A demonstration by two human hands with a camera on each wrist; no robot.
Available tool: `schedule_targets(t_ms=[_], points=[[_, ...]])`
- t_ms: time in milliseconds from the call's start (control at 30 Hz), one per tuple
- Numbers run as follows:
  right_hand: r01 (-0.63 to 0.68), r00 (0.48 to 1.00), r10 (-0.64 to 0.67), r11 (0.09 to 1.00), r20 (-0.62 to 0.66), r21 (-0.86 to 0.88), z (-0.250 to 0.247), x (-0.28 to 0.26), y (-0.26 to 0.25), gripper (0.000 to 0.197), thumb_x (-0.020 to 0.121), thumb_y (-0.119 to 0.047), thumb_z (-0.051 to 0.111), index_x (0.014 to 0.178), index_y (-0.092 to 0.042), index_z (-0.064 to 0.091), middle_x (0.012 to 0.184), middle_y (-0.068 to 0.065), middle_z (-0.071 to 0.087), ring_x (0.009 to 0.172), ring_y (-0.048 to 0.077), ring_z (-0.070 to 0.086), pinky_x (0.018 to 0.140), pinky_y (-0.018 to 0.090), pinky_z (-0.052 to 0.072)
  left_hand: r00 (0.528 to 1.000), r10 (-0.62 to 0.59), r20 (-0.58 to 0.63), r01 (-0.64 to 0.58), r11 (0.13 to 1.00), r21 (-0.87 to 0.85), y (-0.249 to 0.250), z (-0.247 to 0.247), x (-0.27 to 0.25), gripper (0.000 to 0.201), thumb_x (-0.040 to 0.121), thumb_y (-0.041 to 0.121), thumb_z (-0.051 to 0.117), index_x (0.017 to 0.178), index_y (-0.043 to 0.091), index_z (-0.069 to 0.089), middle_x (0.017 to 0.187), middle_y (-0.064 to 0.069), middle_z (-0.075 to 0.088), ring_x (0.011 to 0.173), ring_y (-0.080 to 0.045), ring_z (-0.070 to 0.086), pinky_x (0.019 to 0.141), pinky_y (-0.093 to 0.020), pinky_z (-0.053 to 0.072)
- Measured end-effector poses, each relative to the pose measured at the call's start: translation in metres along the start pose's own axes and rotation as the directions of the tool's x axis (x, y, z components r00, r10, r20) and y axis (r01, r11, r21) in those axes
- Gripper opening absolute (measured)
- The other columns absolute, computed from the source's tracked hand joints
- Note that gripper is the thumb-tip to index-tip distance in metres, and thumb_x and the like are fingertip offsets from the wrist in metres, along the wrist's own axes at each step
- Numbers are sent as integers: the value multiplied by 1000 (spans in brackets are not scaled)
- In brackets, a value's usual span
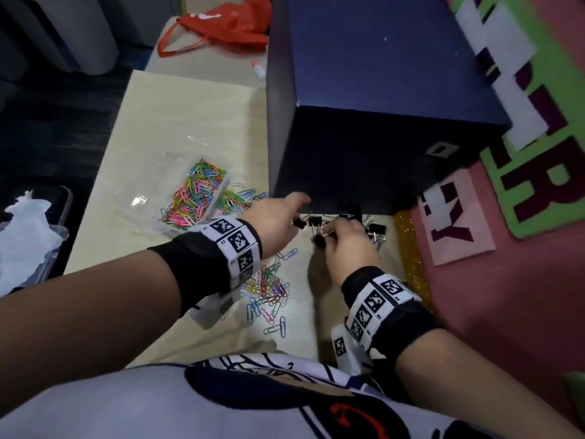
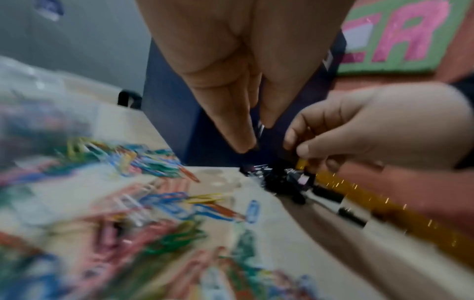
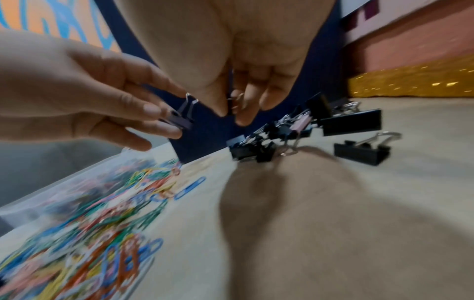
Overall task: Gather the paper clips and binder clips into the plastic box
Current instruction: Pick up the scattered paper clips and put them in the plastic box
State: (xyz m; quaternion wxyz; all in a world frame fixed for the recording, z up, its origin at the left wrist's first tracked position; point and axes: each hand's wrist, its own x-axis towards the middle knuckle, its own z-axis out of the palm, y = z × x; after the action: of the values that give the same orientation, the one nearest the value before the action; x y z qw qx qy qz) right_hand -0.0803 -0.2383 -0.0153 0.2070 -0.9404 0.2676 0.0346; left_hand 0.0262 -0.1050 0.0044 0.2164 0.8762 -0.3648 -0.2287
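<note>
Binder clip [image 3: 181, 118] pinched in left hand [image 3: 84, 97]

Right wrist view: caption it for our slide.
Left hand pinches a binder clip; right hand pinches another.

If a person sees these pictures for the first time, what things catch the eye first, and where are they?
The bright paper clips stand out: many fill the clear plastic box at the left, others lie loose on the table. Before the dark blue box, the left hand pinches one binder clip, and the right hand works among the black binder clips.
</note>
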Motion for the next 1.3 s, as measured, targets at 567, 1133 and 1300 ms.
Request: schedule_targets(t_ms=[567, 1133, 1300], points=[[390, 878, -330, 913, 348, -120, 35, 5, -65, 21, 92, -18, 48, 109, -22, 60, 114, 2, 56, 109, 24, 51, 92, 36, 44, 935, -349, 70, 305, 888, 345, -89, -18, -72, 19, 87, 20, 54, 106, 22, 57, 100, -3, 64, 91, -24, 60, 73, -31, 50], [516, 781, -380, 840, 496, -168, 63, 17, -96, 21, 92, -31, 53, 112, -23, 56, 117, 3, 53, 111, 26, 52, 90, 38, 47, 940, -307, 149, 204, 856, 476, -93, 8, -94, 22, 89, 30, 49, 106, 19, 53, 107, -4, 58, 98, -26, 58, 73, -34, 48], [436, 818, -362, 897, 448, -73, 56, 17, -89, 11, 92, -26, 56, 102, -23, 54, 113, 1, 55, 106, 23, 54, 88, 34, 45, 946, -290, 147, 185, 851, 492, -89, 6, -91, 23, 85, 29, 50, 104, 17, 52, 107, -4, 57, 96, -27, 59, 69, -33, 46]])
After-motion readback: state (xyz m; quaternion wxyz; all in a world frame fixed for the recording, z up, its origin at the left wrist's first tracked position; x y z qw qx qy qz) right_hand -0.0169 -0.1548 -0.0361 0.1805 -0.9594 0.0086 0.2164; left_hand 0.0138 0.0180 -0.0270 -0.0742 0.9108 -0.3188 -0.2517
